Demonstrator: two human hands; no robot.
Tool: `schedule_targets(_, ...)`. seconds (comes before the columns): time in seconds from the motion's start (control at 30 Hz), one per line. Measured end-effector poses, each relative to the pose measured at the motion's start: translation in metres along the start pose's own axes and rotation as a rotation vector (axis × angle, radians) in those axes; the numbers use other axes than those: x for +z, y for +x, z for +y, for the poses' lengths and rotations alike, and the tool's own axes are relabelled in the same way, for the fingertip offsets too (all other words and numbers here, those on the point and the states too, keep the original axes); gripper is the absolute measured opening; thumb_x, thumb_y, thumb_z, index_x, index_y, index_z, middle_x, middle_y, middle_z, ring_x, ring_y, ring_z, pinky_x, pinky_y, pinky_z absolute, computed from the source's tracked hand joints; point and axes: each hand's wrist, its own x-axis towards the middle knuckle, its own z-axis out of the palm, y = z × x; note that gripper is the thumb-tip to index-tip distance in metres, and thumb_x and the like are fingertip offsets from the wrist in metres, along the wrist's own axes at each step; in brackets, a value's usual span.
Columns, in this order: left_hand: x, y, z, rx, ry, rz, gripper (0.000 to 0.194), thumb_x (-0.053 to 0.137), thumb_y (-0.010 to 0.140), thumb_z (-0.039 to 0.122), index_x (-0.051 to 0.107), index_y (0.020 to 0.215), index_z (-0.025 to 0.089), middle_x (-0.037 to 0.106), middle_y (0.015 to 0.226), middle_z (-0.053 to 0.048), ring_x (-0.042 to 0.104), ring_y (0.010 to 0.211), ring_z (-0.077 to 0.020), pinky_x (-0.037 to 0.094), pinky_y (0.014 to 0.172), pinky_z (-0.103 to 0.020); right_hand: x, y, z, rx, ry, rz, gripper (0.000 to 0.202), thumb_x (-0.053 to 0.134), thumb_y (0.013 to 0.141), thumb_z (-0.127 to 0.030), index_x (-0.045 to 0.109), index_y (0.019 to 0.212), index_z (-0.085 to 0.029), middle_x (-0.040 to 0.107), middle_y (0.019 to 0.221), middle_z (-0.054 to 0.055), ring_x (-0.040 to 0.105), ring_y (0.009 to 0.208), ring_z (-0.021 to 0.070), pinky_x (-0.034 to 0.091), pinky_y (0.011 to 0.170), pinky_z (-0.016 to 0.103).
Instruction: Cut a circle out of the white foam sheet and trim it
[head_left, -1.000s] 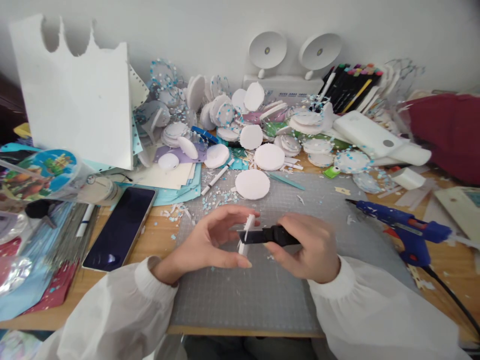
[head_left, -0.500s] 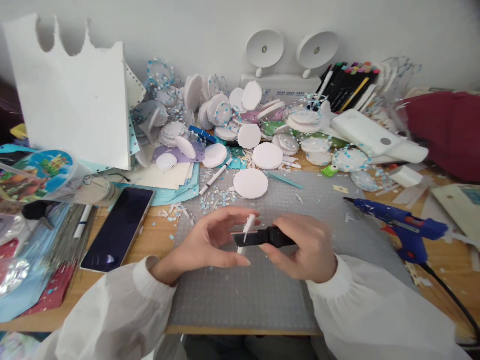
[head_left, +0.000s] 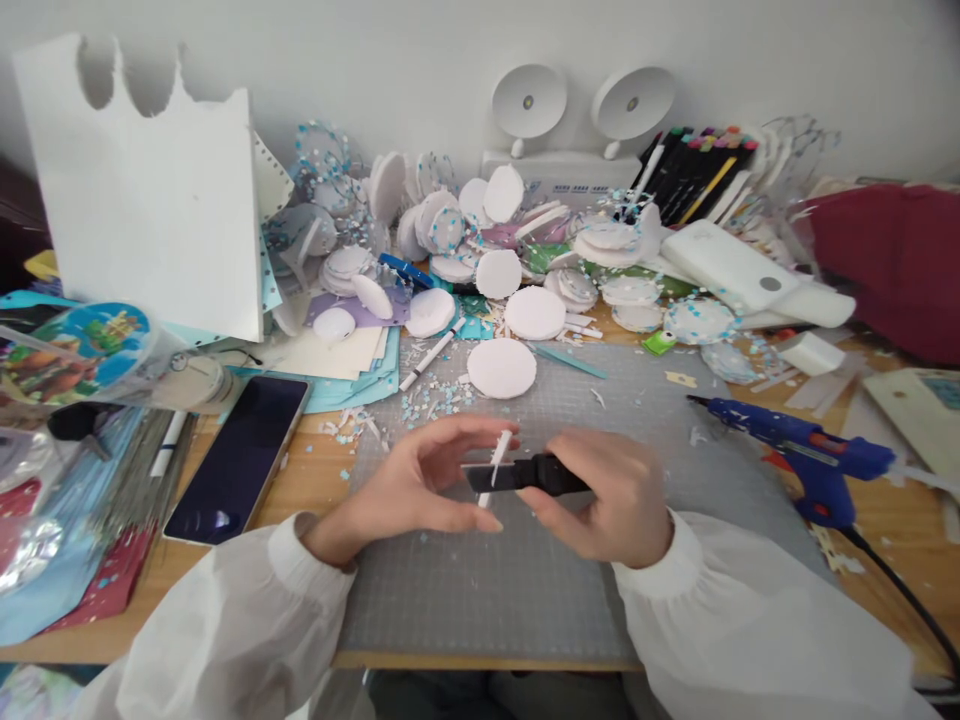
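Near the middle of the view, my left hand (head_left: 409,485) holds a thin white foam piece (head_left: 501,447) upright between thumb and fingertips, its upper edge ragged. My right hand (head_left: 611,490) is closed round the black handle of a utility knife (head_left: 551,474). The knife's dark blade points left and lies across the white piece, between the thumb and fingers of my left hand. Both hands are above the grey cutting mat (head_left: 487,600). Just beyond them a white foam disc (head_left: 502,367) lies flat on the mat.
A phone (head_left: 238,460) lies at the left, near a plastic tub (head_left: 139,345). A blue glue gun (head_left: 802,435) rests at the right with its cable. Behind the mat are piled white discs, a white pen (head_left: 433,354) and foam scraps. A white board (head_left: 150,210) stands at the back left.
The knife blade has shifted slightly left across the white piece. Both hands keep nearly the same place and grip.
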Motion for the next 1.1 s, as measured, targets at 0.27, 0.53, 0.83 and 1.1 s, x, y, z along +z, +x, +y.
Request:
schedule_targets(0.27,0.000,-0.003,-0.006,0.021,-0.150,-0.056,0.071,0.082,0.057,0.005,0.058,0.121,0.025,0.054,0.133,-0.009,0.049,0.125,-0.0275,0.041,0.103,-0.039,0.002,-0.006,0.022,0.302,-0.117,0.077,0.035,0.056,0.085,-0.042,0.044,0.061,-0.020,0.041,0.050,-0.004,0.041,0.045,0.0101,0.027,0.047,0.024)
schedule_targets(0.53,0.002,0.001,-0.008,0.073,-0.139,0.010,0.075,0.083,0.056,0.004,0.051,0.120,0.028,0.056,0.128,-0.006,0.052,0.121,-0.0233,0.044,0.098,-0.035,0.004,-0.005,0.011,0.193,0.030,0.121,0.019,0.061,0.077,-0.036,0.052,0.076,-0.019,0.052,0.059,-0.002,0.049,0.050,0.0116,0.036,0.051,0.024)
schedule_targets(0.83,0.005,0.001,-0.005,0.056,0.071,0.063,0.066,0.081,0.063,0.010,0.048,0.119,0.022,0.053,0.129,-0.009,0.050,0.120,-0.0226,0.037,0.104,-0.037,0.006,-0.008,0.003,-0.020,0.081,0.051,0.020,0.066,0.076,-0.022,0.058,0.094,-0.019,0.057,0.059,-0.003,0.054,0.052,0.0117,0.039,0.055,0.025)
schedule_targets(1.1,0.005,0.001,-0.005,0.059,0.146,0.069,0.064,0.082,0.062,0.013,0.051,0.117,0.022,0.053,0.126,-0.009,0.050,0.120,-0.0237,0.037,0.105,-0.039,0.006,-0.007,0.004,-0.086,0.085,0.047,0.020,0.064,0.078,-0.014,0.059,0.096,-0.019,0.057,0.058,-0.004,0.053,0.051,0.0108,0.039,0.054,0.025)
